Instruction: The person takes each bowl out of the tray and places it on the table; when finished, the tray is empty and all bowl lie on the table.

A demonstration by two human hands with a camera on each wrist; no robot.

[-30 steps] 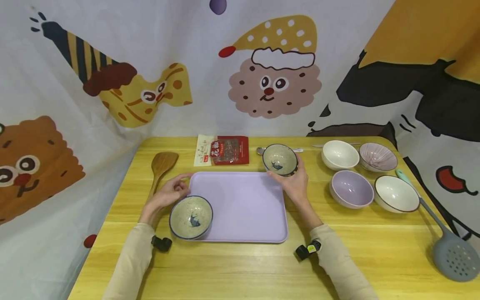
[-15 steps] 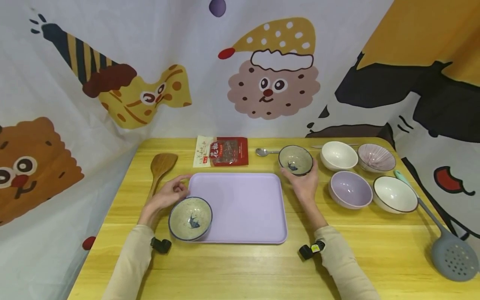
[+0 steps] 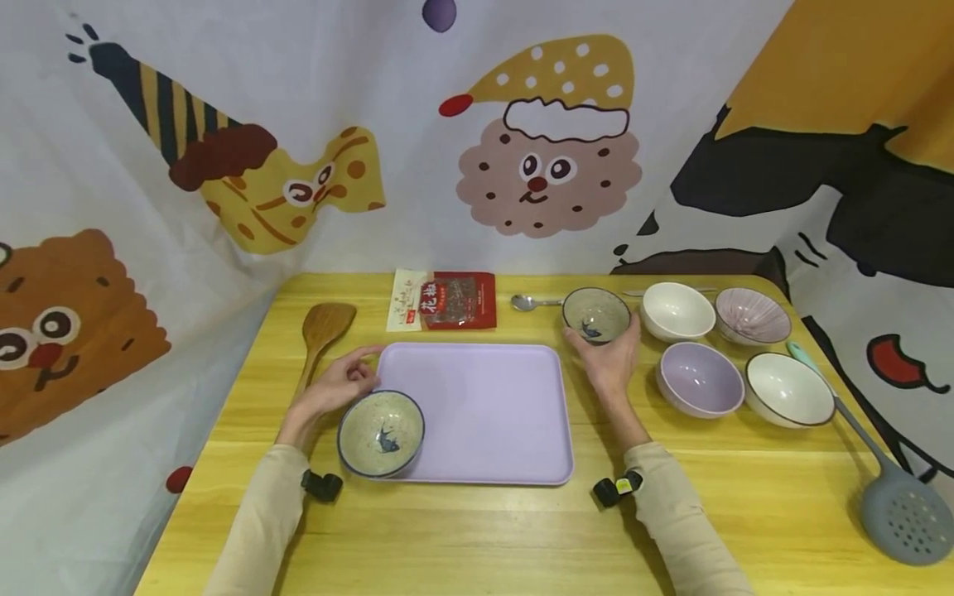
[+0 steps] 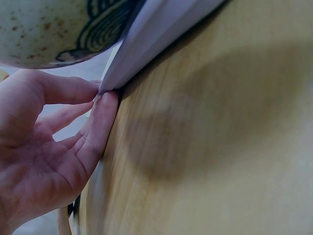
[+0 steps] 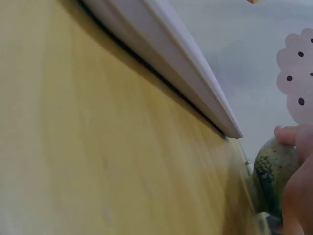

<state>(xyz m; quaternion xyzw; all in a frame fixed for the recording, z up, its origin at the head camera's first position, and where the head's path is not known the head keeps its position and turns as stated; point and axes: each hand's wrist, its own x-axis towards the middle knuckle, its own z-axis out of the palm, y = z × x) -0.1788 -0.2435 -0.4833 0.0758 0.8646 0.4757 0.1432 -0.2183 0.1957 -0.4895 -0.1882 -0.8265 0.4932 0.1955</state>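
Observation:
At the back of the table, right of the lilac tray point(image 3: 484, 414), my right hand point(image 3: 613, 356) grips a speckled bowl point(image 3: 596, 310) with a dark rim and a blue fish inside. The right wrist view catches only part of that bowl point(image 5: 276, 169), with the thumb over its rim. A matching bowl point(image 3: 381, 434) rests on the tray's left front part, tilted slightly over the edge. Just behind it, my left hand point(image 3: 339, 383) pinches the tray's left rim between thumb and finger, as the left wrist view shows at the tray's edge point(image 4: 146, 44).
Right of the held bowl stand a white bowl point(image 3: 676, 311), a striped bowl point(image 3: 753, 315), a purple bowl point(image 3: 701, 381) and a dark-rimmed white bowl point(image 3: 790, 391). A grey skimmer point(image 3: 907, 517) lies far right. Around the tray are a wooden spatula point(image 3: 325, 327), spice packet point(image 3: 456, 300) and spoon point(image 3: 525, 303).
My right hand has carried its bowl rightward from the tray's back right corner to the table beside the spoon. The left hand and the other bowl have stayed put.

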